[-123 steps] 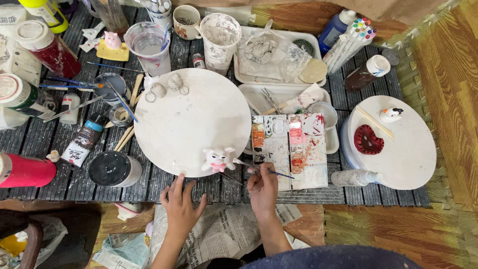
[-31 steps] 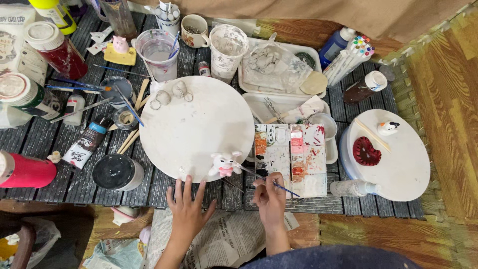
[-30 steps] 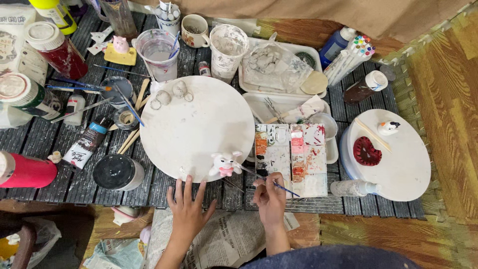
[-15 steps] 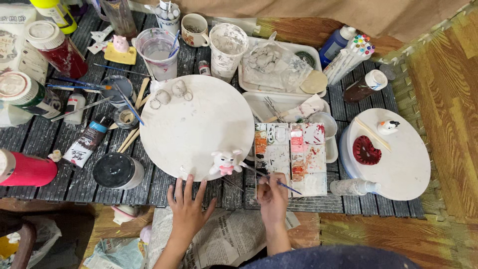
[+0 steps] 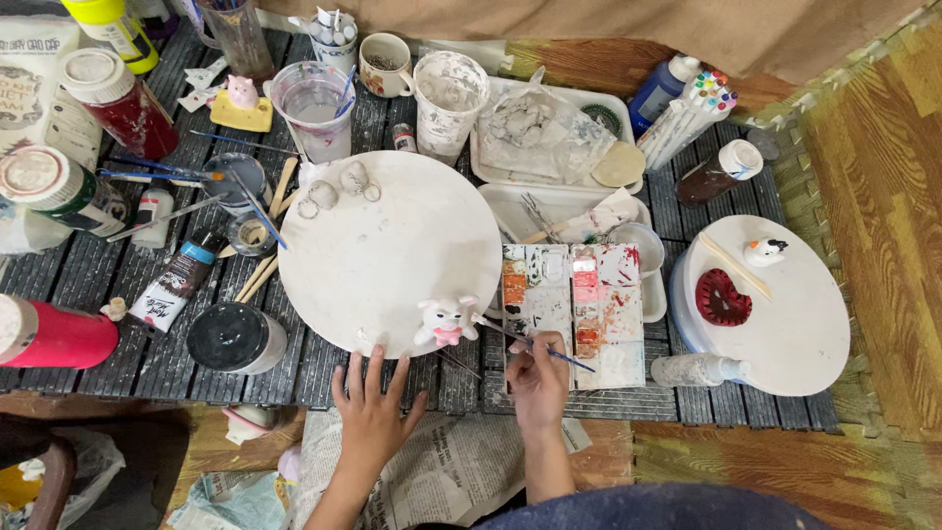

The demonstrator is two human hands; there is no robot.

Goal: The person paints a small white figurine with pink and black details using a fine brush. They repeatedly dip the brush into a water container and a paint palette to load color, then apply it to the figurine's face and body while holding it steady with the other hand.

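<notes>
Right now the small clay figure (image 5: pixel 446 321) is sitting at the near edge of the round white board (image 5: pixel 388 250) on the dark slatted tabletop (image 5: pixel 59 285); it is looking white and glossy, with stubby ears and a pink patch at its front. The right hand (image 5: pixel 538 378) is pinching a thin paintbrush (image 5: pixel 530 341), whose tip is pointing at the figure's side, beside the stained paint palette (image 5: pixel 574 309). The left hand (image 5: pixel 371 412) is lying flat with fingers spread, fingertips touching the board's rim just below the figure
</notes>
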